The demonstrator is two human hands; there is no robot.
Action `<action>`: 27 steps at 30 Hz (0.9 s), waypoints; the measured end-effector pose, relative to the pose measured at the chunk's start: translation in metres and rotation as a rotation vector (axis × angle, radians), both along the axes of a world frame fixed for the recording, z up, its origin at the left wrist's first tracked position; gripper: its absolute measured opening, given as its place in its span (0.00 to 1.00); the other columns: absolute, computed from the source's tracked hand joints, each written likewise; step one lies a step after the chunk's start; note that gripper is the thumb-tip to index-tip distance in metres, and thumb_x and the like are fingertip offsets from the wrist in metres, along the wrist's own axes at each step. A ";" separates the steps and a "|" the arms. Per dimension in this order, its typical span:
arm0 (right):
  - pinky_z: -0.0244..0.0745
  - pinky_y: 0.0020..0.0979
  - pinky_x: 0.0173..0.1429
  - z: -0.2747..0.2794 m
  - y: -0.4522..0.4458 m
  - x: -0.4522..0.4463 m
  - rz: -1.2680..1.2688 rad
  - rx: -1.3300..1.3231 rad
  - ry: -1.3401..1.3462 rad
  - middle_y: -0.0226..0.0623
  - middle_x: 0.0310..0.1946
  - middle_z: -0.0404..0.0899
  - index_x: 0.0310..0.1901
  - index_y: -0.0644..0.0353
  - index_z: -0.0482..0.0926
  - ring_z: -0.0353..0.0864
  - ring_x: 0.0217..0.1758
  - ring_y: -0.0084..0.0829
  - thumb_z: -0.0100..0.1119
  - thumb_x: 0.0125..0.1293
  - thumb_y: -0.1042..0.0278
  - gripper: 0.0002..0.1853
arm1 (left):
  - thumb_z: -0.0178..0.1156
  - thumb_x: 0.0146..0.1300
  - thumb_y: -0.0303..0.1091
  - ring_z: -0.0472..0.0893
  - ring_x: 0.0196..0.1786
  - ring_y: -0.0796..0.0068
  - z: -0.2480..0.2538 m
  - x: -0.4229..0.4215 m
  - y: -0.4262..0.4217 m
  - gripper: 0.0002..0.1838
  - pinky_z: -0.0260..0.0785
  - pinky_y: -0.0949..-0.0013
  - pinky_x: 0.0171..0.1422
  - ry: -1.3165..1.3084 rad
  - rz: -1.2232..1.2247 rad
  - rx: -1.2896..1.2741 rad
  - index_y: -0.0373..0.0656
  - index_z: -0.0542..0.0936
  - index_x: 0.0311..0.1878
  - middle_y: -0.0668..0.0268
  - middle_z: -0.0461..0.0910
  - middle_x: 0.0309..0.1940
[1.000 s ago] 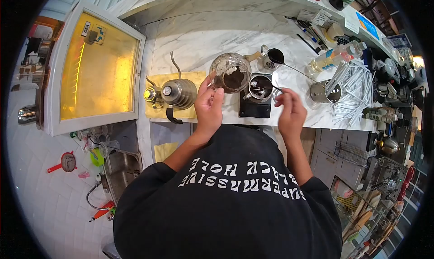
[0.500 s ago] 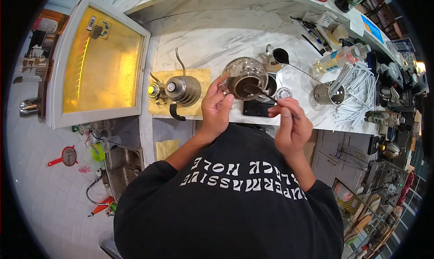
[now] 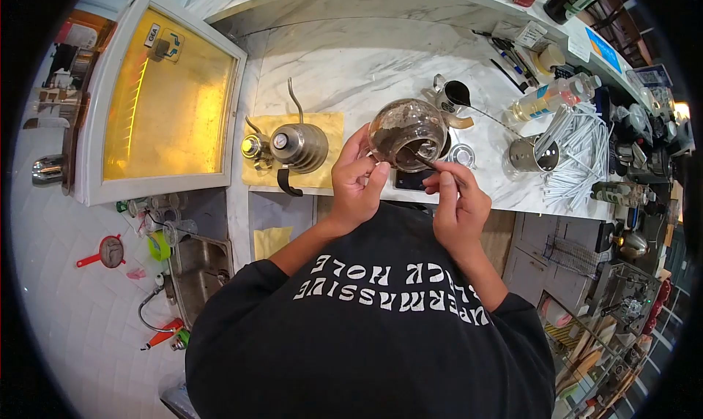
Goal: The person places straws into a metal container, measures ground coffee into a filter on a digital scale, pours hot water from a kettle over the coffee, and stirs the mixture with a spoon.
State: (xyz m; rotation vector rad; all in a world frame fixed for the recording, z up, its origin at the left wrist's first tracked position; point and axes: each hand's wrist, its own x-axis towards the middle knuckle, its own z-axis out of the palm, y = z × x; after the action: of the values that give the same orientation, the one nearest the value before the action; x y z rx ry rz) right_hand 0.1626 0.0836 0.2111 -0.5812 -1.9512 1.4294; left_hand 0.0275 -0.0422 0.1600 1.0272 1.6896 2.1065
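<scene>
A round glass pot [image 3: 404,119] with dark residue inside is tilted so its mouth faces me. My left hand [image 3: 360,176] is closed around the pot's left side, thumb near the rim. A tan handle [image 3: 461,122] sticks out on the pot's far right. My right hand [image 3: 461,205] pinches a thin dark spoon [image 3: 438,166], whose far end reaches into the pot's mouth. Behind the pot lies a black scale [image 3: 410,181], mostly hidden. Just right of the pot is a small round metal piece [image 3: 462,156].
Gooseneck kettles [image 3: 298,147] stand on a yellow cloth [image 3: 333,126] to the left. A metal pitcher [image 3: 452,97] and a steel cup [image 3: 529,155] with a long spoon are on the right, near white straws [image 3: 578,152]. An open fridge door [image 3: 233,111] borders the counter.
The pot has shifted slightly right and towards me and turned, bringing its tan handle into sight. My right hand has come closer to the mouth, with the spoon deeper inside.
</scene>
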 end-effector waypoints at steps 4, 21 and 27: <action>0.78 0.26 0.41 0.006 0.002 -0.001 -0.073 -0.220 0.047 0.40 0.32 0.86 0.54 0.71 0.80 0.84 0.32 0.25 0.52 0.80 0.74 0.11 | 0.60 0.72 0.27 0.72 0.74 0.54 0.000 -0.002 0.002 0.12 0.66 0.60 0.74 -0.010 0.023 -0.045 0.24 0.81 0.34 0.40 0.65 0.75; 0.77 0.26 0.40 -0.034 0.042 -0.003 -0.317 -0.235 0.059 0.38 0.33 0.85 0.55 0.70 0.79 0.83 0.33 0.24 0.51 0.82 0.69 0.12 | 0.58 0.76 0.32 0.81 0.57 0.74 -0.021 -0.021 -0.002 0.17 0.73 0.73 0.55 -0.261 0.255 -0.254 0.29 0.81 0.31 0.48 0.73 0.72; 0.78 0.27 0.40 -0.043 0.043 0.004 -0.240 0.385 -0.091 0.39 0.35 0.86 0.54 0.66 0.82 0.83 0.33 0.25 0.54 0.78 0.79 0.10 | 0.58 0.76 0.32 0.81 0.58 0.72 -0.024 -0.022 -0.002 0.20 0.74 0.70 0.58 -0.207 0.232 -0.287 0.32 0.75 0.25 0.46 0.72 0.72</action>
State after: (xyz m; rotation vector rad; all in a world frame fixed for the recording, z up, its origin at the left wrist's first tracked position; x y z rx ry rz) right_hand 0.1668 0.1262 0.1681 -0.6794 -2.0750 0.8660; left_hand 0.0052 -0.0441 0.1361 0.5342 2.0060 1.9402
